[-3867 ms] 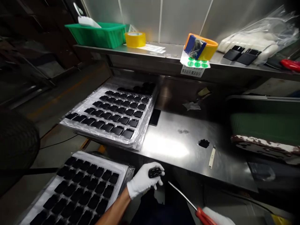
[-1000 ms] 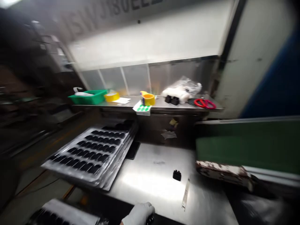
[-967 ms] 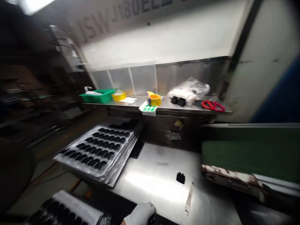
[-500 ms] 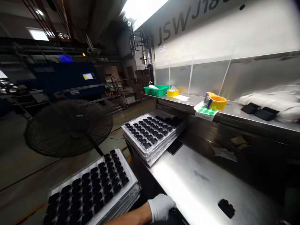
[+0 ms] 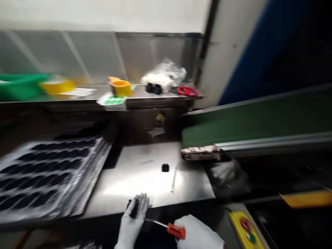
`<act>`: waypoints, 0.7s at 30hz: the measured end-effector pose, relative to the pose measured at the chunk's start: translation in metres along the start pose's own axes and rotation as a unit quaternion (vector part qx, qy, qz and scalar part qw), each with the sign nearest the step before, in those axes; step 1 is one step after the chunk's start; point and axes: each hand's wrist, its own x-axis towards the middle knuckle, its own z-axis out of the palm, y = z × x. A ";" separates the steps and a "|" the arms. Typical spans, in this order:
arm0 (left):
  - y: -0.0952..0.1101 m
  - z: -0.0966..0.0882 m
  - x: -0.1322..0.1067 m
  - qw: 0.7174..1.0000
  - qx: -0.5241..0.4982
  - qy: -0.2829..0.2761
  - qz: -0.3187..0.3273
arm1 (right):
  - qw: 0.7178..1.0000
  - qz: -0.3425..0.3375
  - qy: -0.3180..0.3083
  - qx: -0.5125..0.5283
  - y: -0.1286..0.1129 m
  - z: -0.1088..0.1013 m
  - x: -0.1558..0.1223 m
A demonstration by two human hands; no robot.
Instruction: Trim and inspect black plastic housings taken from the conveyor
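My left hand (image 5: 133, 221), in a white glove, is at the front edge of the steel table (image 5: 145, 186) and grips a small black plastic part (image 5: 134, 208). My right hand (image 5: 198, 233), also gloved, is closed round the red handle of a thin metal tool (image 5: 176, 230); its shaft reaches left toward the black part. Another small black part (image 5: 165, 167) lies loose on the table farther back, with a pale thin strip (image 5: 173, 179) beside it.
A stack of clear trays (image 5: 49, 173) filled with black parts sits on the table's left. The shelf behind holds a green bin (image 5: 18, 84), tape rolls (image 5: 120, 88), bagged white items (image 5: 164, 74) and red scissors (image 5: 187, 91). A green conveyor belt (image 5: 254, 117) runs at right, above a yellow button box (image 5: 245, 230).
The view has swung from the left back to the right. My right hand with the red-handled tool has come into view, and my left hand now holds the black part up by the table edge.
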 end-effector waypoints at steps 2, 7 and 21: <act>-0.012 0.018 0.000 0.996 0.072 -0.018 -0.058 | 0.998 0.046 0.033 0.040 0.032 -0.010 -0.005; -0.039 0.045 -0.023 0.964 0.196 -0.078 -0.164 | 0.956 0.095 0.207 0.183 0.130 -0.013 -0.015; 0.019 0.099 -0.090 0.907 0.353 -0.225 -0.050 | 0.758 0.297 0.410 0.412 0.212 0.068 0.101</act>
